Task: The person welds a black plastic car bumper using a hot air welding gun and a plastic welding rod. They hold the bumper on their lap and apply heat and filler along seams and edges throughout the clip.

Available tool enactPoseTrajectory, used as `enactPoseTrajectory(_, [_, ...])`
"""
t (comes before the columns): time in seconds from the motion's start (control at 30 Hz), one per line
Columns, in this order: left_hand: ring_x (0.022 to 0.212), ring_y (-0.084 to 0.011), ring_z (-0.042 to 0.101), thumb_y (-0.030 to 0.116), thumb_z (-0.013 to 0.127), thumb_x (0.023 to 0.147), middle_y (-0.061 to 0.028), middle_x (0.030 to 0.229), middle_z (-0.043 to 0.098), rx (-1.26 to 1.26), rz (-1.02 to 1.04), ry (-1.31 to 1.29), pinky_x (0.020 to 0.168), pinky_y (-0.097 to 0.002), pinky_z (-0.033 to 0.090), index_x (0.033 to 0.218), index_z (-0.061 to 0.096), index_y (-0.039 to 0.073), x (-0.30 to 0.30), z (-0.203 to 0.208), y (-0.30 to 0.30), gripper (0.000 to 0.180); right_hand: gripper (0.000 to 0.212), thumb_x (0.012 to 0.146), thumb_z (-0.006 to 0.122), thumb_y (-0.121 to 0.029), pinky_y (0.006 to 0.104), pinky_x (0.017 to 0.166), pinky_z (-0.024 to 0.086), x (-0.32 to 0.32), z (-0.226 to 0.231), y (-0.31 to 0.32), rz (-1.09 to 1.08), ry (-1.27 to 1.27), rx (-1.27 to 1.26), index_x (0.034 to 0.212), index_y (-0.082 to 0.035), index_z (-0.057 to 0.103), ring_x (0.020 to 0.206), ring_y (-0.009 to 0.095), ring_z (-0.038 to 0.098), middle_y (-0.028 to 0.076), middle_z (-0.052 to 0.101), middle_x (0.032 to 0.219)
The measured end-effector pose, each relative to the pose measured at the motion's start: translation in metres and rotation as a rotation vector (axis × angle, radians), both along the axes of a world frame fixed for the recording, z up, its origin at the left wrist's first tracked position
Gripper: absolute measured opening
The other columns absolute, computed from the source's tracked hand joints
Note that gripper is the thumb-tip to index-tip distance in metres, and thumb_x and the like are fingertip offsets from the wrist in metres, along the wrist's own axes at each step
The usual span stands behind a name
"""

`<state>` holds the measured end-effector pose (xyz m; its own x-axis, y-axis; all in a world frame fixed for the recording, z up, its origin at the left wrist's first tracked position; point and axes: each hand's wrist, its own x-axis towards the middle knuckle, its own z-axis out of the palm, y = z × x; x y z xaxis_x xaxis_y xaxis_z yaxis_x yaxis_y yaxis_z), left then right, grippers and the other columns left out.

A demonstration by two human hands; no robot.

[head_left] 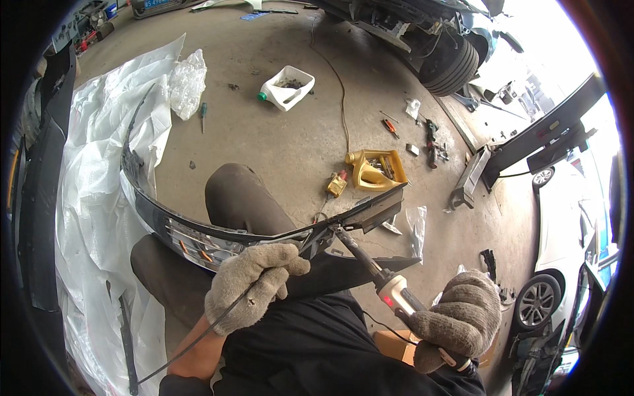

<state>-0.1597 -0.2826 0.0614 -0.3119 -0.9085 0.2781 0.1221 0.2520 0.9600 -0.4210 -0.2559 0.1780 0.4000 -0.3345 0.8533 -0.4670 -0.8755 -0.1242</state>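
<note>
A long, curved black car trim piece [228, 232] with a bright chrome-like section lies across my lap. My left hand [247, 289], in a grey knit glove, pinches a thin black plastic rod [196, 339] near the trim's right end. The rod trails down past my left wrist. My gloved right hand [460, 318] is wrapped round the handle of a hot-air plastic welder [395, 292] with a pale body and a red light. Its metal nozzle points up-left and meets the trim by a bracket-like end. Whether the rod's tip touches the trim is hidden by my fingers.
White foam sheeting [99, 165] covers the floor at left. Beyond my knees are a cut white jug [288, 88], a cut yellow jug [378, 170] holding small parts, and a screwdriver [204, 117]. A metal lift arm [472, 178] and a white car [561, 231] stand at right.
</note>
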Motion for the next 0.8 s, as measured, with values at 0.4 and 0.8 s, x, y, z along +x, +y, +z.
enactPoseTrajectory(0.4, [0.064, -0.0073, 0.062, -0.005, 0.050, 0.093, -0.0156, 0.100, 0.071, 0.044, 0.034, 0.053, 0.057, -0.0216, 0.052, 0.119, 0.059, 0.005, -0.004, 0.002, 0.002, 0.029, 0.042, 0.041, 0.058, -0.020, 0.0331, 0.046, 0.034, 0.002, -0.005, -0.006, 0.002, -0.098, -0.065, 0.076, -0.001, 0.071, 0.047, 0.020, 0.048, 0.004, 0.051, 0.055])
enactPoseTrajectory(0.8, [0.060, -0.0045, 0.053, -0.004, 0.045, 0.096, -0.0128, 0.093, 0.068, 0.014, 0.161, 0.265, 0.053, -0.0197, 0.045, 0.116, 0.059, 0.004, 0.003, 0.009, -0.025, 0.026, 0.029, 0.055, 0.076, -0.026, 0.0348, 0.051, 0.039, -0.017, 0.003, 0.014, -0.123, -0.051, 0.261, 0.076, -0.006, 0.070, 0.050, 0.019, 0.053, 0.003, 0.056, 0.057])
